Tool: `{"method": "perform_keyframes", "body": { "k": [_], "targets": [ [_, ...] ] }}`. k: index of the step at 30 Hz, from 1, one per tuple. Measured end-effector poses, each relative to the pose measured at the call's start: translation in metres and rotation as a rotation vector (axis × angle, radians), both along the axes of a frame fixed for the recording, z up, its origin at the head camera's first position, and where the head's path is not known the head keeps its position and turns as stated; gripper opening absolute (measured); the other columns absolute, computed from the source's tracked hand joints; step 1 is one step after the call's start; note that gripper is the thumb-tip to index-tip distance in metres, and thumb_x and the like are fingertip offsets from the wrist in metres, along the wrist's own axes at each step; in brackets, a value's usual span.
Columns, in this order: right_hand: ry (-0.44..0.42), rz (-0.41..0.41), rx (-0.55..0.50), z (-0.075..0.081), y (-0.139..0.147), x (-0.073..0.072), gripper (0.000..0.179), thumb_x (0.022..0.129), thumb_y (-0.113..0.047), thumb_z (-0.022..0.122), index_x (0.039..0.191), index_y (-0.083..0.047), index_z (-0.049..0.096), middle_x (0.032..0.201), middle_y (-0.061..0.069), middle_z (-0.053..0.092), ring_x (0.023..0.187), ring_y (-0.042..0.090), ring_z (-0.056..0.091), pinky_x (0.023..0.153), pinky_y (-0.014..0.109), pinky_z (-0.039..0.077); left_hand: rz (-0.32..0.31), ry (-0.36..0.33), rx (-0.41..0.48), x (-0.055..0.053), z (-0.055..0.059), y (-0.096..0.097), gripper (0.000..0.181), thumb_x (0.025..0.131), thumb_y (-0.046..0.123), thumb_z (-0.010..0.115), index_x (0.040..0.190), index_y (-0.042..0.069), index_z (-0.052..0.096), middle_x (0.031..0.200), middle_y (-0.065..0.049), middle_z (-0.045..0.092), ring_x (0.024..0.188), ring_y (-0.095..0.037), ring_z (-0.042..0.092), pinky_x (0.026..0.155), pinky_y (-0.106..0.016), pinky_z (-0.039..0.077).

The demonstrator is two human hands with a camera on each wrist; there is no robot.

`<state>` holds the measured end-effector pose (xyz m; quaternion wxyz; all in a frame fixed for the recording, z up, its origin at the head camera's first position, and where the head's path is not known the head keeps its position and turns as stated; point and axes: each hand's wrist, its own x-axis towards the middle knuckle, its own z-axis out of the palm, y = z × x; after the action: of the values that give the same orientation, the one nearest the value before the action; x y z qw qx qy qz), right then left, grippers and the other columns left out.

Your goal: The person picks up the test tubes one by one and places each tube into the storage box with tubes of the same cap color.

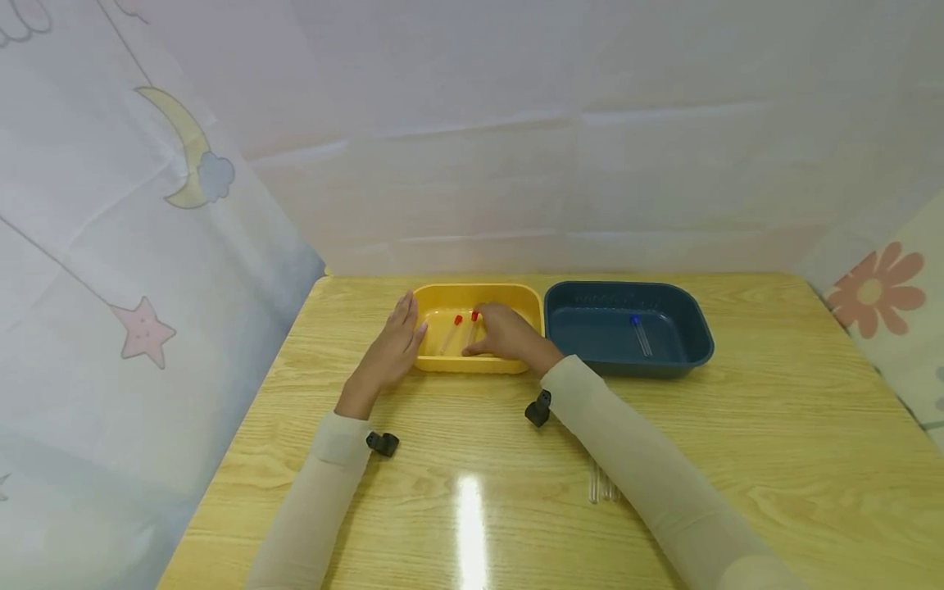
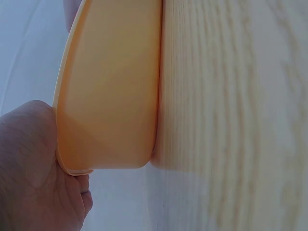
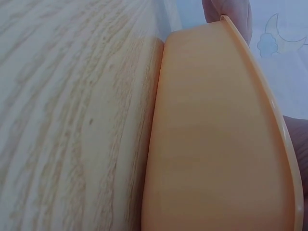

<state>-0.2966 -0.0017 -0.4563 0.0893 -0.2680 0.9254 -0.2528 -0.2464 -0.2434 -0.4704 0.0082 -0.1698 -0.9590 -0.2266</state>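
A yellow tray [image 1: 479, 365] stands on the table, and inside it lies a clear test tube with a red cap [image 1: 450, 334]. My right hand [image 1: 509, 334] reaches into this tray and holds a second red-capped test tube [image 1: 474, 319], with a finger near the cap and the thumb near the other end. My left hand [image 1: 391, 344] rests against the tray's left side, fingers straight along the rim. In the left wrist view that hand [image 2: 38, 163] touches the tray wall [image 2: 110, 86]. The right wrist view shows mainly the tray's outer wall [image 3: 211, 125]; the tubes are hidden there.
A dark blue tray [image 1: 627, 369] stands right beside the yellow one, with a blue-capped test tube [image 1: 642, 336] in it. Several clear tubes [image 1: 594, 483] lie on the wooden table [image 1: 413, 508], partly hidden by my right sleeve. A printed cloth [image 1: 472, 180] hangs behind.
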Motion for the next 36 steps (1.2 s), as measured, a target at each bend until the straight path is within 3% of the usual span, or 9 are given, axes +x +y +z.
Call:
{"method": "perform_keyframes", "body": {
  "k": [4,10,16,25,36],
  "targets": [
    [-0.015,0.003,-0.003,-0.0001,-0.0008,0.0004,0.077,0.081,-0.041,0.087,0.135,0.003,0.057,0.122,0.016,0.067,0.103,0.027,0.063,0.093,0.040,0.054,0.001,-0.006,0.014,0.0004,-0.0009,0.0002,0.070,0.112,0.045,0.017,0.160,-0.003,-0.002,0.168,-0.009,-0.016,0.155,-0.024,-0.012,0.125,-0.047,0.001],
    [-0.019,0.003,0.011,0.0006,-0.0026,-0.0003,0.076,0.081,-0.040,0.087,0.135,0.004,0.057,0.126,0.016,0.065,0.110,0.028,0.063,0.098,0.040,0.052,0.005,0.004,0.007,-0.0003,-0.0013,0.0000,0.068,0.113,0.042,0.020,0.160,-0.003,0.000,0.168,-0.010,-0.014,0.156,-0.033,-0.004,0.125,-0.048,0.003],
    [-0.029,0.004,0.023,-0.0011,-0.0039,-0.0026,0.073,0.081,-0.041,0.087,0.133,0.002,0.058,0.125,0.016,0.065,0.109,0.028,0.063,0.098,0.040,0.052,0.006,0.004,0.002,-0.0009,-0.0019,0.0006,0.066,0.113,0.038,0.022,0.160,-0.004,0.001,0.168,-0.012,-0.013,0.156,-0.032,-0.004,0.125,-0.048,0.003],
    [-0.012,0.001,0.026,-0.0046,-0.0047,-0.0049,0.072,0.080,-0.041,0.088,0.129,0.003,0.060,0.125,0.016,0.065,0.110,0.029,0.062,0.100,0.041,0.051,0.010,0.009,0.012,-0.0008,-0.0026,0.0017,0.064,0.114,0.031,0.027,0.160,-0.006,0.003,0.168,-0.012,-0.012,0.156,-0.034,-0.004,0.125,-0.048,0.003],
    [0.020,0.015,0.056,-0.0049,-0.0059,-0.0078,0.073,0.080,-0.043,0.088,0.128,0.004,0.060,0.127,0.018,0.063,0.114,0.032,0.060,0.103,0.042,0.048,0.007,0.016,-0.008,-0.0019,-0.0009,0.0010,0.065,0.114,0.034,0.025,0.159,-0.005,0.001,0.168,-0.015,-0.010,0.156,-0.034,-0.003,0.125,-0.047,0.003]
  ]
}}
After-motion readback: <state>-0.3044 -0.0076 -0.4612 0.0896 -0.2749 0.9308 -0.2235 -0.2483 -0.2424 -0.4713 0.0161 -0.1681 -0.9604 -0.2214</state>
